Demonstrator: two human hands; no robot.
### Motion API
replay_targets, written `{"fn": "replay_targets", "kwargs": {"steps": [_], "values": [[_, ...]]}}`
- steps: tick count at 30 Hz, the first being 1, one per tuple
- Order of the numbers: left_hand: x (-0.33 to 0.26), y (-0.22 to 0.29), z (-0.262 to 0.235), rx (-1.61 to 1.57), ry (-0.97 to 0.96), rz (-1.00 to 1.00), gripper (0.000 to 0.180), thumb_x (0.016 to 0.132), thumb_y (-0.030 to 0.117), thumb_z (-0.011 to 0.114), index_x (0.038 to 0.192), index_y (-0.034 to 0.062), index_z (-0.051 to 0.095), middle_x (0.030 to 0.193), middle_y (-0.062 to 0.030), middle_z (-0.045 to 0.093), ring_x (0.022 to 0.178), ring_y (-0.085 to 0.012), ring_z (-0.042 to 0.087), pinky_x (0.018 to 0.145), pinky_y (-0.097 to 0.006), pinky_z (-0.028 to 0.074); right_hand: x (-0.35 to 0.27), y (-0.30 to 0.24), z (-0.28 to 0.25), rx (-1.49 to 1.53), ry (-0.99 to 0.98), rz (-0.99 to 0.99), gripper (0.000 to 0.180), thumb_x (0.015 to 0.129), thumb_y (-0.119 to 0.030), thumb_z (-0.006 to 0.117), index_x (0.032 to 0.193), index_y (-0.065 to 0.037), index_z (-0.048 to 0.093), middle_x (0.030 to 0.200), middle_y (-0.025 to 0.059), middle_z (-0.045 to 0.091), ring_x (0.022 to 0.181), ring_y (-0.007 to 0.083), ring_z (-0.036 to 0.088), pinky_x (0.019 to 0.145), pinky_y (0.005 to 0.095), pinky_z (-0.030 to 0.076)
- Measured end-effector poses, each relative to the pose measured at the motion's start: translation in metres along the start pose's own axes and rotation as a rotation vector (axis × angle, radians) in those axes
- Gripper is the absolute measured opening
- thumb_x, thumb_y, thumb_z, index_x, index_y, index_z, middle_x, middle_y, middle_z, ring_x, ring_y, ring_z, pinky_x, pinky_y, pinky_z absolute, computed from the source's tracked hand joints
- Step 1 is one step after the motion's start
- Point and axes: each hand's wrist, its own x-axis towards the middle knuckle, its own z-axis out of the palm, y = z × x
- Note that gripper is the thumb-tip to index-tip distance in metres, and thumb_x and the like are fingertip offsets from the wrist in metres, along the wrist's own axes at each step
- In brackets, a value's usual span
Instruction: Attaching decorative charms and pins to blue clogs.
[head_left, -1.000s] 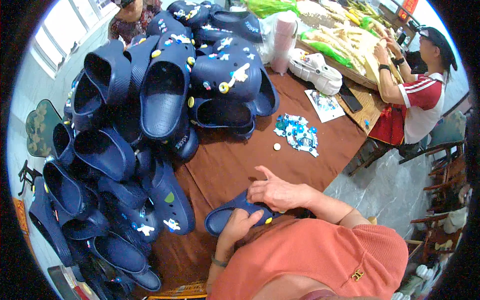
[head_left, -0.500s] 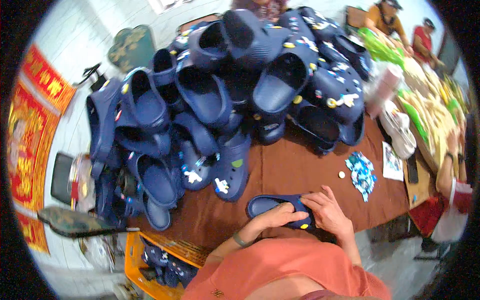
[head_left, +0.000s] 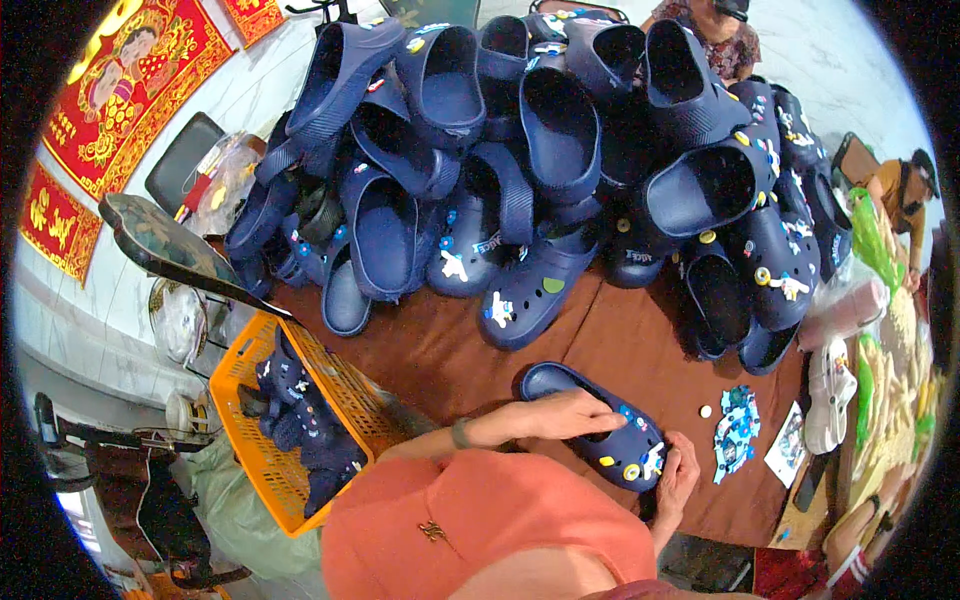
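A navy clog (head_left: 632,445) with blue, white and yellow charms on its upper lies near the table's front edge, its toe pointing right and toward me. My left hand (head_left: 572,413) reaches across its foot opening and grips the upper; some fingertips are hidden. Around the toe end curls my right hand (head_left: 679,473), fingers bent against the clog's side, next to a white charm. To the right lies a loose heap of small blue and white charms (head_left: 737,433), with a round white piece (head_left: 706,411) beside it.
A big pile of navy clogs (head_left: 560,130) fills the table's far side. At the left front stands an orange basket (head_left: 240,440) holding more clogs. White clogs (head_left: 830,400), a picture card (head_left: 786,456) and a dark phone (head_left: 808,485) lie right. Other people (head_left: 905,195) sit beyond.
My view has swung left, showing more of the basket. The right hand has moved from the clog's upper to its toe. More of the charms on the clog now show.
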Motion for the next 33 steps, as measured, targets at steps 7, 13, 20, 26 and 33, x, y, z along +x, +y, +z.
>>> {"fn": "replay_targets", "kwargs": {"steps": [7, 13, 20, 26, 33], "values": [[-0.024, -0.021, -0.032, 0.719, 0.633, 0.481, 0.046, 0.076, 0.032, 0.078, 0.112, 0.0055, 0.065, 0.104, -0.0091, 0.063, 0.106, -0.0296, 0.056, 0.094, -0.040, 0.043, 0.000, 0.008, 0.003, -0.009, 0.141, 0.041, 0.019, 0.094, -0.009, 0.054, 0.092, 0.003, 0.067, 0.092, 0.0142, 0.068, 0.089, 0.0258, 0.064, 0.082, 0.0351, 0.049], [-0.001, -0.044, -0.023, 0.837, 0.451, 0.319, 0.031, 0.084, 0.027, 0.069, 0.106, 0.0056, 0.064, 0.104, -0.0100, 0.064, 0.103, -0.0294, 0.059, 0.087, -0.041, 0.046, -0.001, 0.008, 0.001, -0.051, 0.183, -0.014, 0.011, 0.089, -0.006, 0.060, 0.087, 0.001, 0.069, 0.088, 0.0143, 0.069, 0.085, 0.0301, 0.064, 0.078, 0.0383, 0.050], [-0.022, 0.000, -0.055, 0.673, 0.487, 0.251, 0.023, 0.085, 0.010, 0.061, 0.106, 0.0030, 0.063, 0.107, -0.0135, 0.063, 0.106, -0.0355, 0.059, 0.091, -0.044, 0.048, -0.005, 0.020, 0.004, -0.103, 0.217, -0.022, 0.008, 0.087, -0.006, 0.063, 0.088, 0.000, 0.068, 0.090, 0.0148, 0.069, 0.087, 0.0310, 0.064, 0.078, 0.0391, 0.049], [-0.052, 0.043, -0.128, 0.268, 0.951, 0.409, 0.035, 0.089, -0.003, 0.044, 0.123, -0.0046, 0.056, 0.117, -0.0138, 0.064, 0.109, -0.0221, 0.059, 0.096, -0.034, 0.045, 0.000, 0.016, 0.006, -0.120, 0.183, -0.125, 0.006, 0.085, -0.005, 0.066, 0.087, 0.000, 0.066, 0.090, 0.0149, 0.067, 0.085, 0.0324, 0.062, 0.078, 0.0393, 0.048], [-0.033, 0.158, -0.270, -0.180, 0.985, 0.560, 0.043, 0.088, -0.005, 0.044, 0.130, -0.0053, 0.051, 0.118, -0.0138, 0.063, 0.104, -0.0204, 0.061, 0.091, -0.032, 0.048, 0.003, 0.015, 0.002, -0.140, 0.164, -0.167, 0.006, 0.083, -0.004, 0.067, 0.088, -0.002, 0.065, 0.091, 0.0134, 0.065, 0.087, 0.0323, 0.061, 0.080, 0.0401, 0.047]]}}
